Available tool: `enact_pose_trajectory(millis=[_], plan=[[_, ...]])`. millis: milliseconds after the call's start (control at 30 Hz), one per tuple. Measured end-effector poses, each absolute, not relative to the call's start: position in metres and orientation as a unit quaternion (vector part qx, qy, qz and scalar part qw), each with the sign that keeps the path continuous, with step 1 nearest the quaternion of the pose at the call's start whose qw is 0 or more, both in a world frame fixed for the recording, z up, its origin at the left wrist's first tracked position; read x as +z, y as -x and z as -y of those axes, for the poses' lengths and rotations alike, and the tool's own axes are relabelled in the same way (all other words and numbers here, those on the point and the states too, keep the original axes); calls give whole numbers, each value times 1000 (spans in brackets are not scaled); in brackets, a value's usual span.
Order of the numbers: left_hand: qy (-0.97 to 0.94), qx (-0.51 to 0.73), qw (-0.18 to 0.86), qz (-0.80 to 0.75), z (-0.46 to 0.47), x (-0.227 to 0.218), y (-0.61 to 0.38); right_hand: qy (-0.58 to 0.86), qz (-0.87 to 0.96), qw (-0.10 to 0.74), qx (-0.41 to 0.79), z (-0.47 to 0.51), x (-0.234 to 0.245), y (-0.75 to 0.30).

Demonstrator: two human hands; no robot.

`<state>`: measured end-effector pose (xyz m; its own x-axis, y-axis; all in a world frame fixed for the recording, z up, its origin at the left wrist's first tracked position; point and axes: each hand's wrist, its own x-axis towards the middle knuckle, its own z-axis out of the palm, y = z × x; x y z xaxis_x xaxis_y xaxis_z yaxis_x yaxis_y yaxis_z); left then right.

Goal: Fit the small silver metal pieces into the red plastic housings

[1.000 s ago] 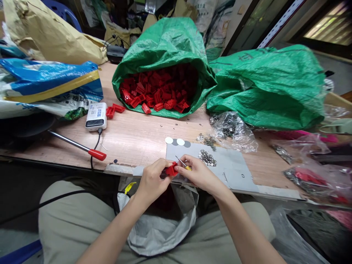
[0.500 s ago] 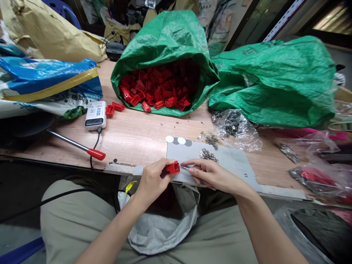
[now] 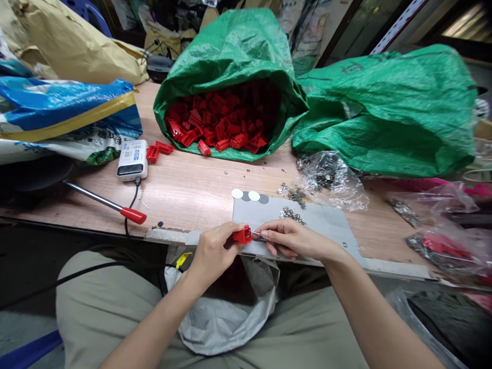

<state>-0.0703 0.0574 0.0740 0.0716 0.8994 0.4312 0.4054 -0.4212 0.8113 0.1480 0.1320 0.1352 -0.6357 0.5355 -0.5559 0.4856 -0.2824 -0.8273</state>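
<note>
My left hand [image 3: 216, 251] pinches a small red plastic housing [image 3: 243, 235] over the front edge of the grey mat [image 3: 323, 225]. Its open end, with metal showing inside, faces right. In my right hand [image 3: 286, 238] is a thin metal rod [image 3: 257, 234], held between thumb and fingers. The rod's tip reaches the housing's open end; whether it is inside I cannot tell. Just beyond my right hand lies a pile of small metal parts [image 3: 292, 215] on the mat. Below my hands, an open grey-white bag [image 3: 226, 333] hangs at the table edge.
A green sack [image 3: 230, 46] full of red housings lies open at the back, beside another green sack [image 3: 388, 113]. Clear plastic bags [image 3: 334, 179] of small parts sit to the right. On the left are a white power bank [image 3: 132, 160] and a red-handled metal lever [image 3: 132, 214].
My right hand has shifted slightly, bringing the rod's tip up to the open end of the red housing. My left hand keeps its hold almost unmoved.
</note>
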Motion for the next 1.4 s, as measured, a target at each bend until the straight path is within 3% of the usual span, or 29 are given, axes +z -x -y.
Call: enact_pose_trajectory(millis=[1400], plan=[[-705, 477, 220, -477, -57, 77, 71, 445, 587, -9, 676, -142, 139, -144]])
